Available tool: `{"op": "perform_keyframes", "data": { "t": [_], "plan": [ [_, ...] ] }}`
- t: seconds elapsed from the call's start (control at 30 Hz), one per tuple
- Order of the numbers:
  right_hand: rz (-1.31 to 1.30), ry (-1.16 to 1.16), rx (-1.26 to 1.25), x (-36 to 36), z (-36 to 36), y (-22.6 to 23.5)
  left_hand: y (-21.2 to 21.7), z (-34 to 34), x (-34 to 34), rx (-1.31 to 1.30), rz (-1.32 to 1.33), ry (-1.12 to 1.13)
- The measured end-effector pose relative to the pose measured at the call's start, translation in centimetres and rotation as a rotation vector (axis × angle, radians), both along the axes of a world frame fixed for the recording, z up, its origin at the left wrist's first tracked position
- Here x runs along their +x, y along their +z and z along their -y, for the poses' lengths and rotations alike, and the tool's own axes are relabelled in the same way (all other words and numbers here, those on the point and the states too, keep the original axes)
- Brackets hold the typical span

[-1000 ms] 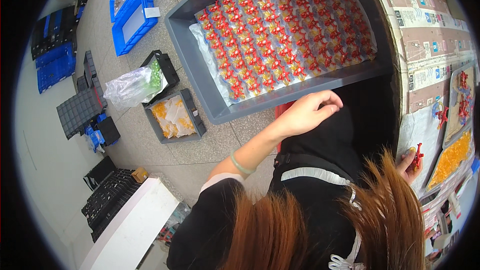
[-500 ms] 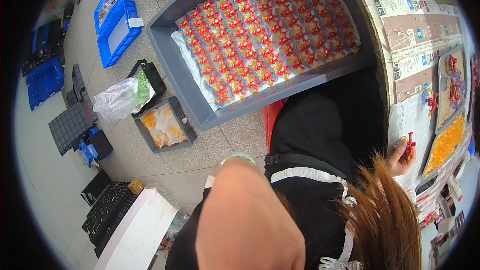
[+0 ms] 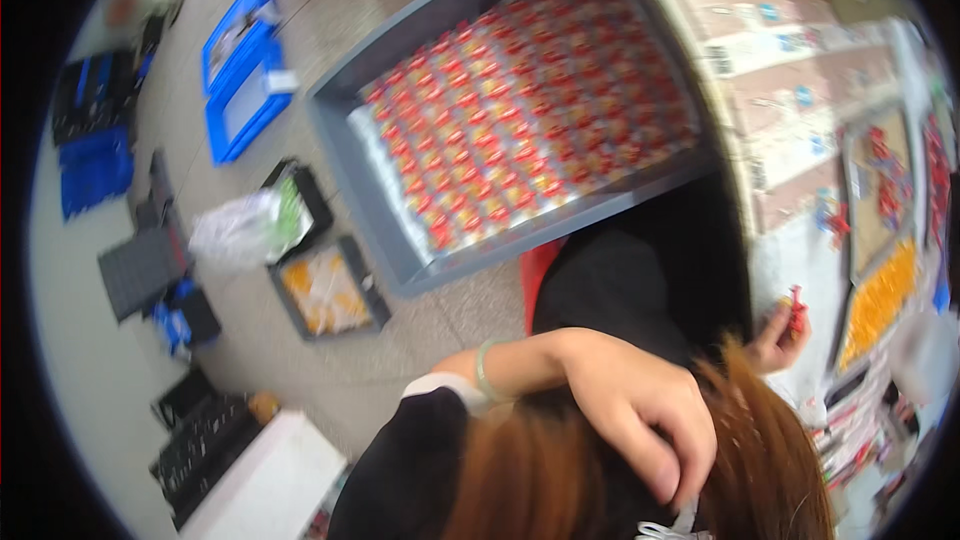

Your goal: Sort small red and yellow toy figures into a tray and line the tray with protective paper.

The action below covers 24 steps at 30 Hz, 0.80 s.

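My right hand [image 3: 776, 342] is to the right of the large grey tray [image 3: 340, 130] and below its level, by the worktable [image 3: 785, 265]. My thumb and fingers close on a small red piece [image 3: 797, 312], which stands up past the fingertips; its finer shape is blurred. My left hand [image 3: 645, 395] is below the grey tray, well apart from it, over my chest and beside my hair [image 3: 780, 440]. Its fingers curl in toward the thumb, a narrow grip, near a white ribbon [image 3: 685, 520]; I cannot tell whether they pinch anything. A pale green bracelet [image 3: 484, 370] circles that wrist.

Inside the grey tray, rows of red-and-yellow pieces [image 3: 500, 130] lie close together on a white liner [image 3: 385, 170]. To the right of the grey tray, farther up the worktable than my right hand, lies another red piece [image 3: 838, 220]. Beyond it, also right of the grey tray, are a heap of red parts [image 3: 885, 180] and a heap of yellow parts [image 3: 880, 305]. Left of the grey tray, on the floor, stand a small grey bin [image 3: 375, 290] and blue bins [image 3: 240, 105].
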State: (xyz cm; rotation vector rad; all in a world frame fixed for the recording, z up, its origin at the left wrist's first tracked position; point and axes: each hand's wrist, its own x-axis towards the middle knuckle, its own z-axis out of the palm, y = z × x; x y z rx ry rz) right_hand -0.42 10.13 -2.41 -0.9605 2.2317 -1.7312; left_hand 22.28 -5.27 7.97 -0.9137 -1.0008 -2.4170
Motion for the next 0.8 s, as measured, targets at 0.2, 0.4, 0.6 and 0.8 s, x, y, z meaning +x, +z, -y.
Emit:
{"op": "perform_keyframes", "data": {
  "t": [0.2,0.4,0.6,0.8],
  "plan": [
    [-0.159,0.049,0.174,1.4,2.3,1.0,-3.7,-0.6,-4.0,-0.484,1.066,0.709],
    [0.355,-0.12,-0.111,-0.6,2.6,4.6,-3.2,-0.8,-11.0,-0.748,0.975,0.862],
    [0.548,-0.175,0.047,-5.0,1.9,6.0,-2.9,-2.0,-18.6,-1.199,1.106,0.772],
    [0.773,0.077,-0.059,-2.5,3.4,5.4,-5.2,-3.0,-12.3,-0.964,1.183,1.001]
  ]
}}
